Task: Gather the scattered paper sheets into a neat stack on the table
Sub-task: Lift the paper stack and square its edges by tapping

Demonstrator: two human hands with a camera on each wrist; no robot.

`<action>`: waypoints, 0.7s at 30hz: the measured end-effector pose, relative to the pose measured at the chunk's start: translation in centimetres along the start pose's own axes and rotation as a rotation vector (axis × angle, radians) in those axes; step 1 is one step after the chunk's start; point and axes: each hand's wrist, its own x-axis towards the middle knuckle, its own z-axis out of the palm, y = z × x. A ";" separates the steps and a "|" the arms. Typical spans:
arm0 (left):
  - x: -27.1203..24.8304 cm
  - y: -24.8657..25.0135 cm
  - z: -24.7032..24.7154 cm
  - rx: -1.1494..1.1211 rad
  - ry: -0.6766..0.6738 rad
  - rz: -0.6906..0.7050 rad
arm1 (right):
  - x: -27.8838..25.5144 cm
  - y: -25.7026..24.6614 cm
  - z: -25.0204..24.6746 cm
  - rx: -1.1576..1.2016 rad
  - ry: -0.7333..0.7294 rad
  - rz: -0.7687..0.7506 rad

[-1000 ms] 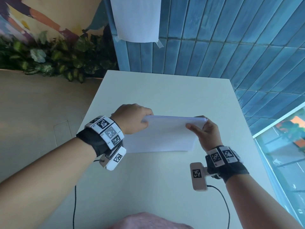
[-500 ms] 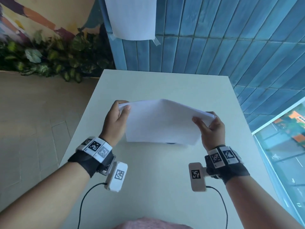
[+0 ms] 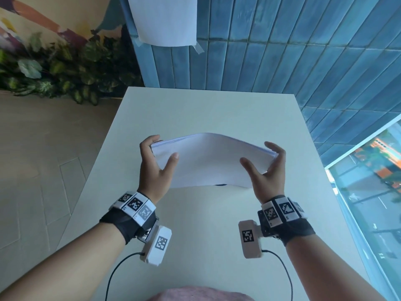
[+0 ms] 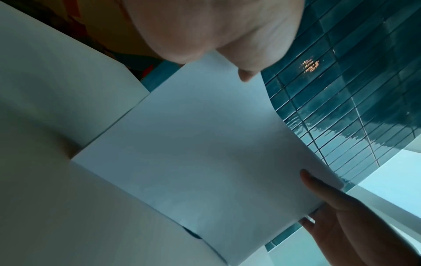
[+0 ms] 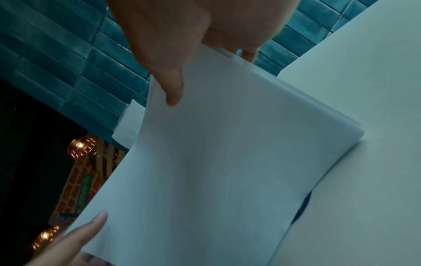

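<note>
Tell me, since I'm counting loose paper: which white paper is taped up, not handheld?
The single sheet taped to the blue tiled wall; the paper stack is handheld over the table.

Looks like a cafe: blue tiled wall [image 3: 282, 51] past the hands, mural [image 3: 32, 22], leafy plants [image 3: 54, 72], pendant lamps [image 5: 79, 145].

Pale table [image 3: 208, 109] against blue tiled wall, paper stack's [image 3: 212, 161] lower edge resting on it

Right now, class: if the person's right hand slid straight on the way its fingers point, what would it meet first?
The right hand already cups the right edge of the bowed white paper stack. Beyond it probably comes only the pale table top, then the blue tiled wall; depth is uncertain.
</note>
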 end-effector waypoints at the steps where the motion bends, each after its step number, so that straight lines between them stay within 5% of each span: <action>1: 0.2 0.1 0.0 -0.009 0.007 -0.002 | 0.3 -0.1 -0.1 0.002 0.011 -0.007; 9: 1.7 0.8 -0.5 -0.110 0.029 -0.106 | 1.5 0.0 -1.1 0.065 -0.039 0.056; 21: 2.7 0.6 0.4 -0.042 0.039 -0.080 | 2.8 0.5 -0.7 -0.043 -0.067 -0.025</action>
